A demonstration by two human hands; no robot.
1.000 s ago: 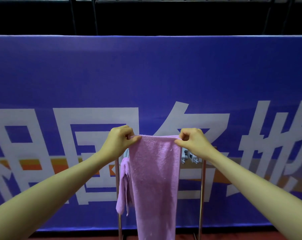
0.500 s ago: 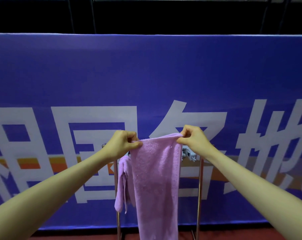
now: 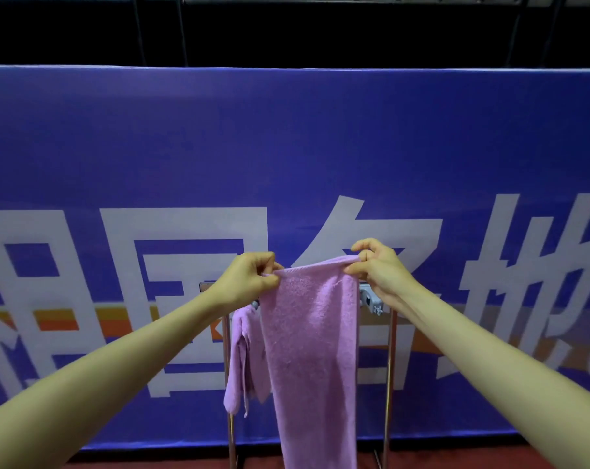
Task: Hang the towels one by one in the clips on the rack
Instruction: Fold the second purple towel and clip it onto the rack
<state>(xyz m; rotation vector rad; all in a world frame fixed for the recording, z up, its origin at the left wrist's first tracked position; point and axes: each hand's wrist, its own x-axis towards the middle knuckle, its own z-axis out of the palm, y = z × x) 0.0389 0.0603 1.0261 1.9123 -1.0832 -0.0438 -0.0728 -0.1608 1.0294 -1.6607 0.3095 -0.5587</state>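
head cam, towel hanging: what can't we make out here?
- Rack top bar and most clips: head view, hidden behind the held towel and both hands.
- Whether the hanging towel is clipped: its top is behind the left hand.
- Grey clip: partly covered by the right hand; open or closed unclear.
- Rack feet and held towel's lower end: cut off by the bottom edge.

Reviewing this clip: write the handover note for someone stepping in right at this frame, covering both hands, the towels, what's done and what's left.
Left hand: pinches the top left corner of the held lilac towel.
Right hand: pinches the top right corner, held slightly higher.
The towel's top edge is stretched in front of the rack, level with the grey clips; the rest hangs down.
Done: another lilac towel already hangs at the rack's left end.
Left: clip the held towel; no further towels are in view.
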